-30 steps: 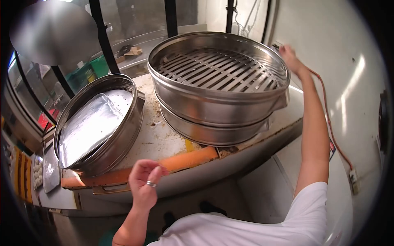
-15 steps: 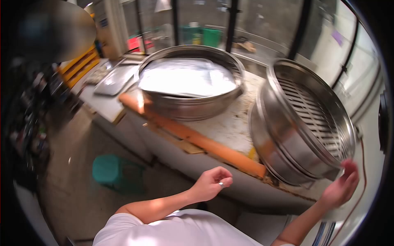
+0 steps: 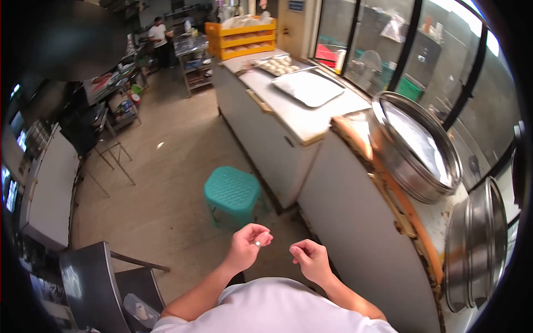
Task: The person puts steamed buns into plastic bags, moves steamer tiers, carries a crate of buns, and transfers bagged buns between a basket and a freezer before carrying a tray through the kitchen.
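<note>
Left hand (image 3: 242, 251) and right hand (image 3: 313, 263) apart, both empty, fingers loosely curled. Nearest: teal plastic stool (image 3: 232, 190), upright on floor (image 3: 161, 194) just beyond (textured seat). Likely light, stiff; seat rim best hold, opposite sides.

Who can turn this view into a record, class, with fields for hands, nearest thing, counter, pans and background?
Left hand: ringed, fingers curled, no object visible
Right hand: fingers curled, no object visible
Nearest thing: green stool
Counter: flat tray, pale round pieces, yellow crate
Pans: round metal pan beside stacked pans
Background: standing person
</note>
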`<action>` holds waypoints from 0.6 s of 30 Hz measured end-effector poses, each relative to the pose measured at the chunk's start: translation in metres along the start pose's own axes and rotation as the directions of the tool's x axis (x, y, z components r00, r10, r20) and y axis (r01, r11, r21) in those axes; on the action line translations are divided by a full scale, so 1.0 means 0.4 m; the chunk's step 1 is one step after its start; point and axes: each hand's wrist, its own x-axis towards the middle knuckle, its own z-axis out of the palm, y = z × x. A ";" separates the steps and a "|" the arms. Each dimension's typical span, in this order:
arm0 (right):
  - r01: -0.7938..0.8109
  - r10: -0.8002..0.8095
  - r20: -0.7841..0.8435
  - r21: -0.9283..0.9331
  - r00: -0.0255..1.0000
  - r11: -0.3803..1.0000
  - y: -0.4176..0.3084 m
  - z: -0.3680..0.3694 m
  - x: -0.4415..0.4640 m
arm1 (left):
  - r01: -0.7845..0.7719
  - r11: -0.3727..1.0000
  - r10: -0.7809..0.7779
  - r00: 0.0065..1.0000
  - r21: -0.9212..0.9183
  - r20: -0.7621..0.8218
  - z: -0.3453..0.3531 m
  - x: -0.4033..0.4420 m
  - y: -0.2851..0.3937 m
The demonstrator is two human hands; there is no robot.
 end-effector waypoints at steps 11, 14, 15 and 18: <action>-0.097 0.132 0.605 -0.091 0.785 0.991 -0.108 0.776 0.289 | -0.035 0.999 0.019 0.882 -0.025 -0.471 -0.681 -0.129 0.083; -0.109 0.183 0.704 -0.148 0.686 0.983 -0.077 0.908 0.360 | -0.099 0.992 0.035 0.823 -0.083 -0.567 -0.787 -0.121 0.087; -0.088 0.192 0.738 -0.178 0.646 0.980 -0.077 0.949 0.386 | -0.096 0.993 0.037 0.804 -0.068 -0.593 -0.820 -0.120 0.086; -0.048 0.215 0.799 -0.228 0.562 0.972 -0.063 1.065 0.497 | -0.077 0.996 0.031 0.769 -0.044 -0.638 -0.928 -0.084 0.097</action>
